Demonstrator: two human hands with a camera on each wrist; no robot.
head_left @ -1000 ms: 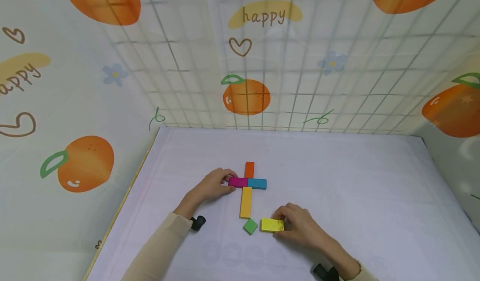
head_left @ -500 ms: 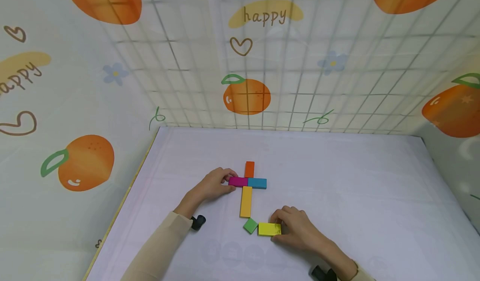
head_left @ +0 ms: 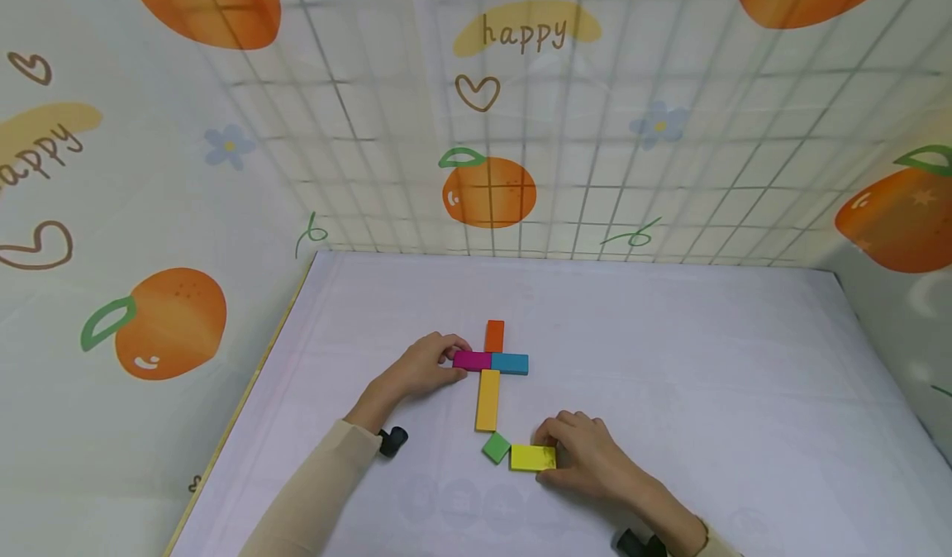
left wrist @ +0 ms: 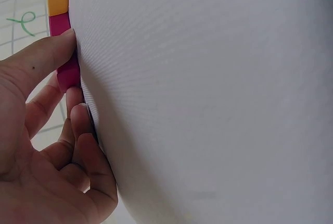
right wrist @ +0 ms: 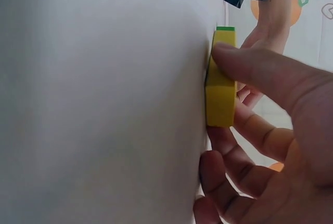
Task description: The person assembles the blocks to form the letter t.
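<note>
In the head view my right hand [head_left: 587,454] pinches a bright yellow block [head_left: 531,458] between thumb and fingers at its right end; the block lies flat on the table. Its left end meets the corner of a small green block [head_left: 496,448] that sits turned like a diamond. My left hand [head_left: 426,365] grips the left end of a magenta block [head_left: 472,361], thumb on the near side. A blue block [head_left: 510,364] adjoins the magenta one on the right. Above their seam stands an orange block [head_left: 494,336], and below it runs an amber-yellow block [head_left: 487,401] down to the green one.
The blocks lie on a white-covered table [head_left: 706,375] with a yellowish left edge [head_left: 245,400]. Behind and beside it hang pale sheets printed with oranges and hearts. A black wrist camera [head_left: 393,441] sits below the left wrist.
My right hand has slid the yellow block a little left and toward me, closing its gap to the green block. The left hand and the other blocks have stayed put.
</note>
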